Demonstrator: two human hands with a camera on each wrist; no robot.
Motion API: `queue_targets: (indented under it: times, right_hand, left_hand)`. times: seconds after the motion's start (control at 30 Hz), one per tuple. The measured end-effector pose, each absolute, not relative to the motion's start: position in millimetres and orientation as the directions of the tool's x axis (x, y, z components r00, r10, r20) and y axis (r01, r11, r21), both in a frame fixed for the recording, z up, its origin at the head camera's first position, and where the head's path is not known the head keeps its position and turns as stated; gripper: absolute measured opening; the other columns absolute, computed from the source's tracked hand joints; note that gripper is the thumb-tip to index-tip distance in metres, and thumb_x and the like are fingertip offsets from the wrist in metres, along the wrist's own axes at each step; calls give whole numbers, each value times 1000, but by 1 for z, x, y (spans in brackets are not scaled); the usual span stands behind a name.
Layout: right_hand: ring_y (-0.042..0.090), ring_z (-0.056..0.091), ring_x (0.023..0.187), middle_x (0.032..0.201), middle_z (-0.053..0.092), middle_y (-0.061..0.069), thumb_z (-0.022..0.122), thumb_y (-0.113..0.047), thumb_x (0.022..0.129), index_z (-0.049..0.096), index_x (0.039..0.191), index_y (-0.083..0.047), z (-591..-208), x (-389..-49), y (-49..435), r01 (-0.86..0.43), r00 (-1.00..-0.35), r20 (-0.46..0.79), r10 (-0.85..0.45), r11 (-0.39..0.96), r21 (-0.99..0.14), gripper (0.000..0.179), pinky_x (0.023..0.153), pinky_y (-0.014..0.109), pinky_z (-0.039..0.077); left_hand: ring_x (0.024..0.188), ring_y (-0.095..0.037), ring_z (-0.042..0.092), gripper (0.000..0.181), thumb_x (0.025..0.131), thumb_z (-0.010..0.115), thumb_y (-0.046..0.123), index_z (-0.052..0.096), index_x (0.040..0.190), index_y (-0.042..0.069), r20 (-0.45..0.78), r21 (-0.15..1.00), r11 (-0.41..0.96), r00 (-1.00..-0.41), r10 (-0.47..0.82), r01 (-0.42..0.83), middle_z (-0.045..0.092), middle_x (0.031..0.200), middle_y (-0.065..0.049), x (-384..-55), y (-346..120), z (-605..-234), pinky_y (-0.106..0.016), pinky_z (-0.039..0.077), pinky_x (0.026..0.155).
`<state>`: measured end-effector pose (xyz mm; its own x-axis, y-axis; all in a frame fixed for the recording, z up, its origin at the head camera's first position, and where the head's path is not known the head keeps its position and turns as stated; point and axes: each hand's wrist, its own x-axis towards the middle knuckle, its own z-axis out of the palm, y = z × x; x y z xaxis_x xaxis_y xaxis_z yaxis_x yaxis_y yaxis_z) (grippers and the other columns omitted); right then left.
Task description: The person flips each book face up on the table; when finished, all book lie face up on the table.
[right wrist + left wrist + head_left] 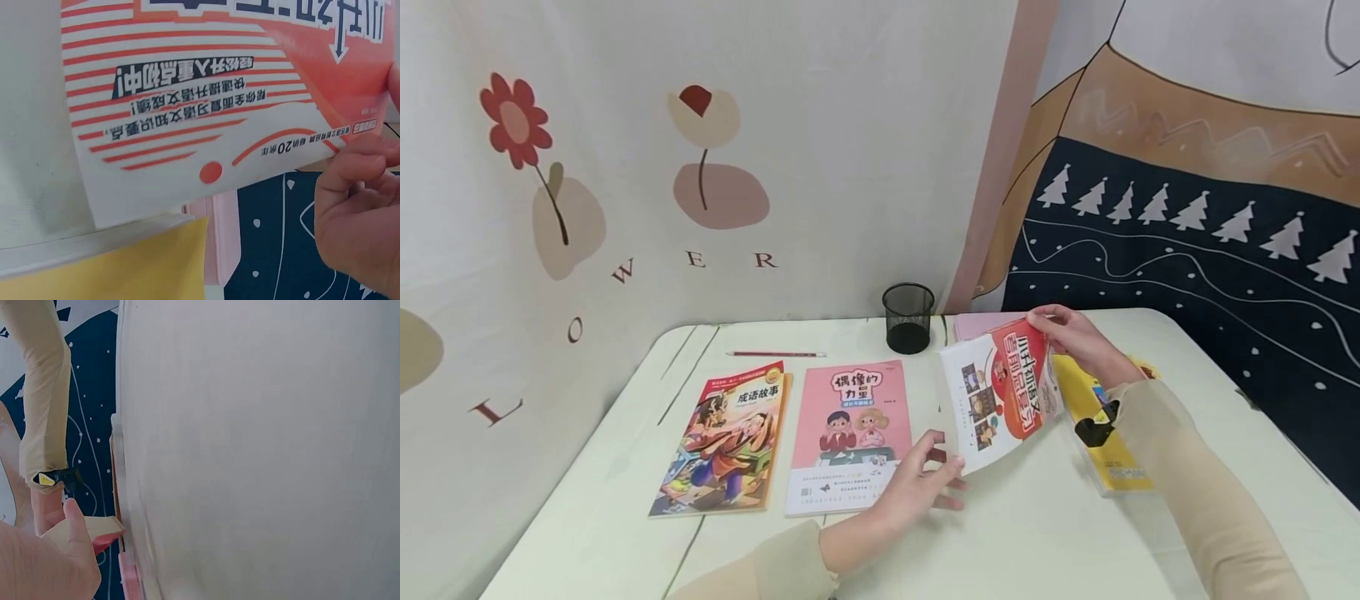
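My right hand pinches a red-and-white paperback book by its upper corner. The book is tilted above the table, its printed cover in sight; in the right wrist view the cover appears upside down. Beside its lower left corner is my left hand, fingers spread and lightly bent, thumb right at the corner. In the left wrist view my left thumb overlaps the edge of the book. Under my right forearm lies a yellow book, partly hidden.
A pink book lies left of my left hand, partly behind it. Further left is a colourful storybook. Behind them are a red pencil and a black mesh pen holder. A pale pink item sits at the back edge.
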<state>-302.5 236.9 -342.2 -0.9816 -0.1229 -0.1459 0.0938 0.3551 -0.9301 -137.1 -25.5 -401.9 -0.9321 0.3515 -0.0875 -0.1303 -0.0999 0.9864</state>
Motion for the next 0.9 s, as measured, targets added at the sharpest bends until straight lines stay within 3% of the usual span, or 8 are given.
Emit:
queue_targets:
  times: [0.2,0.43,0.53,0.7,0.9]
  right_hand:
    - [31,36,104,120,38,19,56,-53,78,29,130,-1,-348,-305,232,131,-973,-198,-117,426,-895,78,87,41,35]
    - [30,42,99,112,41,18,57,-49,79,31,129,-1,-355,-309,226,196,-961,-262,-87,454,-869,74,81,33,41]
    - [28,48,95,111,46,16,61,-53,74,36,127,-5,-373,-326,234,211,-956,-279,-94,441,-872,75,79,33,44]
    - [26,52,87,110,49,18,61,-44,79,35,129,-3,-369,-324,232,180,-949,-276,-152,458,-871,69,70,28,46]
    - [29,49,92,113,46,20,58,-36,84,31,130,0,-354,-313,220,178,-934,-303,-186,493,-851,65,73,28,46]
  left_hand:
    - [82,-29,59,33,87,55,14,42,115,4,-160,963,-162,-938,309,-217,48,89,-10,-132,-26,-403,-35,52,60]
    - [73,-24,62,39,84,59,14,35,115,11,-171,969,-141,-964,203,-201,59,81,-7,-131,-25,-404,-32,51,53]
    - [71,-23,62,43,83,60,15,34,117,13,-166,975,-119,-969,183,-189,62,81,-7,-132,-25,-405,-31,50,52]
    - [69,-22,62,46,83,61,14,33,119,14,-162,979,-94,-973,164,-179,63,81,-8,-134,-24,-409,-32,49,52]
    - [65,-22,61,46,81,62,12,33,118,12,-200,972,-89,-964,175,-218,64,80,-10,-133,-24,-411,-28,48,48]
